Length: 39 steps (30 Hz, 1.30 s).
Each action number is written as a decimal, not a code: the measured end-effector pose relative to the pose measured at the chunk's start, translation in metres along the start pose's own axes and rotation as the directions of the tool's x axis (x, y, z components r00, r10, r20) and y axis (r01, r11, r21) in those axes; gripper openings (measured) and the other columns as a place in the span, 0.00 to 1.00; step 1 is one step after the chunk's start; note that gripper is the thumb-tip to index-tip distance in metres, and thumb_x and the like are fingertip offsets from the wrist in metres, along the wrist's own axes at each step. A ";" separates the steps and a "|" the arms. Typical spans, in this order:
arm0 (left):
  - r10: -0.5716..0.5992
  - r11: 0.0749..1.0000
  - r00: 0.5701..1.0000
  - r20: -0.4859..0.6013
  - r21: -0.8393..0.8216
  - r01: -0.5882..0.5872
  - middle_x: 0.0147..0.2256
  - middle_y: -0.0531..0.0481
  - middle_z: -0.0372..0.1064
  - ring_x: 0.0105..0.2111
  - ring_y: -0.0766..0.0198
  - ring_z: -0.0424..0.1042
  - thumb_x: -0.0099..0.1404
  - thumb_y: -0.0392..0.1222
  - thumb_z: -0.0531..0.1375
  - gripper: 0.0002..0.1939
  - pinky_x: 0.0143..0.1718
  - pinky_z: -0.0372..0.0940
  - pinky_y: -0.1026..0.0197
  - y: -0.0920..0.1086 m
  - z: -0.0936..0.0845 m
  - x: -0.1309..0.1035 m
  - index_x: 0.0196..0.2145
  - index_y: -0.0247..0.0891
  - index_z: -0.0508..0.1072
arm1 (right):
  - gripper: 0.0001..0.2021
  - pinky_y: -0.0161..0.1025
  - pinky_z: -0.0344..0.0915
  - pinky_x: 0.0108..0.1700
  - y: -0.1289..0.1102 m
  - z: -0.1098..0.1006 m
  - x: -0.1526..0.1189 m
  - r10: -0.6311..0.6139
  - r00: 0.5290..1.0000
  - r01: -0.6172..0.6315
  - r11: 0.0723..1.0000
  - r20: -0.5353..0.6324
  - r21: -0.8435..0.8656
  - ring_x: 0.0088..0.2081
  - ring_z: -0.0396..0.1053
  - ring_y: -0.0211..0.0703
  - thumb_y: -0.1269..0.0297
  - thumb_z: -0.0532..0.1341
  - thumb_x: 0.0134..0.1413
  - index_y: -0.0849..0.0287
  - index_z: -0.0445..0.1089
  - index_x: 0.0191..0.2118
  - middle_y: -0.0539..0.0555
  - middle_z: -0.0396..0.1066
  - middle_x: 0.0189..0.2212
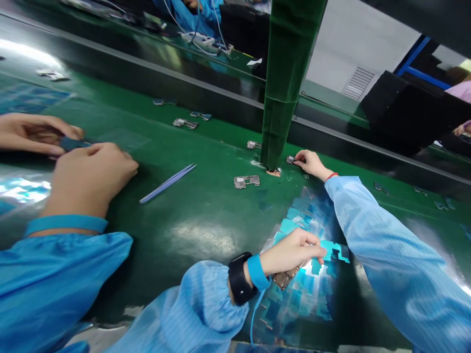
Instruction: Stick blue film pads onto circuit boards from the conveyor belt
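Note:
My left hand (294,252), with a black watch and a blue wrist strap, is closed over a clear sheet (267,326) of teal pieces. Its fingertips pinch a bright teal cut-out film piece (333,250). Under the palm shows part of a brownish circuit board (285,279); whether the hand grips it too is unclear. Farther off, my right hand (311,163) has thumb and fingers closed on a small circuit board (290,159) at the green mat, beside the foot of the green post. Another circuit board (246,182) lies left of the post.
A co-worker's hands (91,171) at the left hold a dark piece. Lilac tweezers (168,183) lie between us. Several boards are spread along the back, including a silvery one (186,123). The green-wrapped post (285,88) rises ahead, by a dark ledge (221,90).

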State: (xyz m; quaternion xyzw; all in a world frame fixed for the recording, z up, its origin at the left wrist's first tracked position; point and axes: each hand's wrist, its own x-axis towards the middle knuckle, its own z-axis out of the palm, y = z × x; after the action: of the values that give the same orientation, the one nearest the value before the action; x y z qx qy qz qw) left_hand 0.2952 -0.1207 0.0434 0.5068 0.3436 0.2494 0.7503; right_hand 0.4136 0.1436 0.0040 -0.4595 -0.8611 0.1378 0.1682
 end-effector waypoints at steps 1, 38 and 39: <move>0.002 1.000 1.000 -0.003 0.001 -0.002 0.08 0.61 0.50 0.11 0.73 0.47 0.55 0.47 0.59 0.14 0.15 0.41 0.65 0.000 0.000 0.000 0.19 0.36 0.70 | 0.09 0.43 0.69 0.42 0.001 -0.004 0.000 -0.009 1.000 0.009 1.000 -0.011 0.021 0.36 0.71 0.40 0.62 0.64 0.56 0.63 0.70 0.37 0.52 0.72 0.35; 0.250 0.956 0.966 -0.071 0.177 -0.234 0.12 0.62 0.48 0.15 0.72 0.47 0.62 0.45 0.57 0.15 0.20 0.45 0.63 0.000 0.010 -0.012 0.20 0.37 0.68 | 0.08 0.33 0.73 0.30 -0.105 -0.081 -0.276 0.501 0.865 -0.340 0.624 -0.026 0.704 0.25 0.73 0.37 0.60 0.71 0.44 0.58 0.75 0.29 0.50 0.76 0.24; 0.241 0.957 0.967 -0.079 0.185 -0.224 0.12 0.62 0.48 0.14 0.72 0.47 0.62 0.45 0.57 0.15 0.20 0.45 0.63 0.001 0.010 -0.013 0.21 0.37 0.69 | 0.07 0.33 0.72 0.29 -0.104 -0.080 -0.277 0.489 0.871 -0.322 0.636 -0.043 0.701 0.25 0.73 0.37 0.61 0.70 0.45 0.58 0.75 0.29 0.50 0.76 0.24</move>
State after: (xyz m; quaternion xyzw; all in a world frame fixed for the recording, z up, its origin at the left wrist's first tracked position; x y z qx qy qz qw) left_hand 0.2945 -0.1352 0.0499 0.5944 0.3395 0.3300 0.6500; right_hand 0.5134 -0.1383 0.0721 -0.5619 -0.5996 0.4202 0.3850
